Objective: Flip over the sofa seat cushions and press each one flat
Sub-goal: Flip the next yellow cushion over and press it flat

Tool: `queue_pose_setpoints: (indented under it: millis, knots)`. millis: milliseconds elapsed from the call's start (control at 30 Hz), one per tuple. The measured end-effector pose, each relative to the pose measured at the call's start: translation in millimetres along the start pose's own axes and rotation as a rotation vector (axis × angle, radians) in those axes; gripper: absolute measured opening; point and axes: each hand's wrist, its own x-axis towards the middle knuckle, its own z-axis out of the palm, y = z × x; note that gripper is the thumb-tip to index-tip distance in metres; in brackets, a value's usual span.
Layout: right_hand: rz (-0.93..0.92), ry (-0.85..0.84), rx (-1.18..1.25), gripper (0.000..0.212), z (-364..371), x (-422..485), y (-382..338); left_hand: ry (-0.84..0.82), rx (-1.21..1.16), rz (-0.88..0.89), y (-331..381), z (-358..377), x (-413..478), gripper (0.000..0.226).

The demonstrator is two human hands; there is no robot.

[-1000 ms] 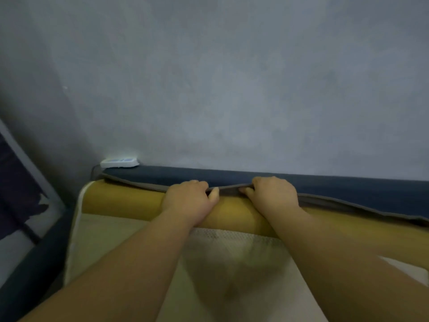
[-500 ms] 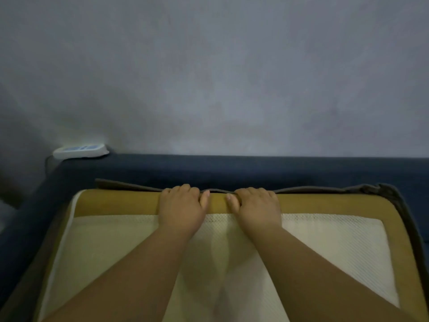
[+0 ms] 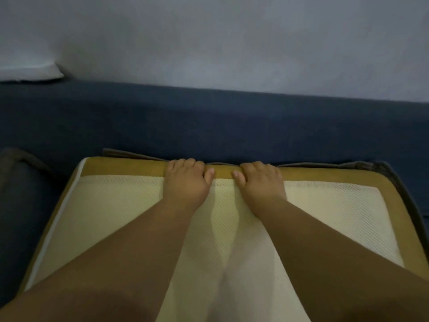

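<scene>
A sofa seat cushion (image 3: 111,217) lies underside up on the blue sofa, showing a cream mesh panel with a mustard-yellow border. My left hand (image 3: 185,182) and my right hand (image 3: 261,182) sit side by side on its far edge, fingers curled over the rim and gripping it, thumbs on the mesh. Both forearms reach across the cushion's middle. Grey-brown fabric (image 3: 130,154) peeks out behind the far edge.
The dark blue sofa back (image 3: 209,117) runs across just behind the cushion, against a pale grey wall (image 3: 232,38). A white object (image 3: 30,72) rests on the sofa back at far left. A dark blue armrest or cushion (image 3: 21,194) lies to the left.
The cushion has come down from a raised tilt to lying flat, and my hands came down with its far edge. The view has moved closer and to the right.
</scene>
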Motion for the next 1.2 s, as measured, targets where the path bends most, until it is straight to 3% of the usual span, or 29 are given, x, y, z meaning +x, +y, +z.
queue_pose_setpoints:
  millis: [167, 467, 567, 667, 733, 933, 1200]
  knots:
    - [-0.005, 0.099, -0.043, 0.05, 54.4, -0.7, 5.1, 0.061, 0.004, 0.003, -7.7, 48.5, -10.1, 0.055]
    - [-0.02, 0.193, -0.015, 0.05, 62.5, -3.1, 7.3, 0.101, 0.007, -0.006, -8.9, 50.9, -13.4, 0.053]
    - [-0.004, 0.075, -0.014, 0.05, 74.8, -17.7, 7.0, 0.019, 0.027, -0.001, -12.9, 66.4, -31.1, 0.059]
    - [-0.021, -0.244, -0.019, 0.066, 122.0, -70.6, 7.8, -0.269, 0.049, -0.029, -13.4, 104.4, -89.5, 0.07]
    - [-0.01, -0.369, -0.028, 0.069, 156.6, -104.7, 8.8, -0.44, 0.051, -0.085, -9.9, 132.9, -129.1, 0.066]
    - [-0.02, -0.282, -0.052, 0.069, 176.4, -104.0, 16.5, -0.401, 0.052, -0.084, -11.6, 147.5, -130.1, 0.065]
    - [-0.011, -0.329, -0.021, 0.067, 170.7, -104.7, 15.9, -0.476, -0.102, -0.068, -17.9, 137.3, -128.8, 0.066]
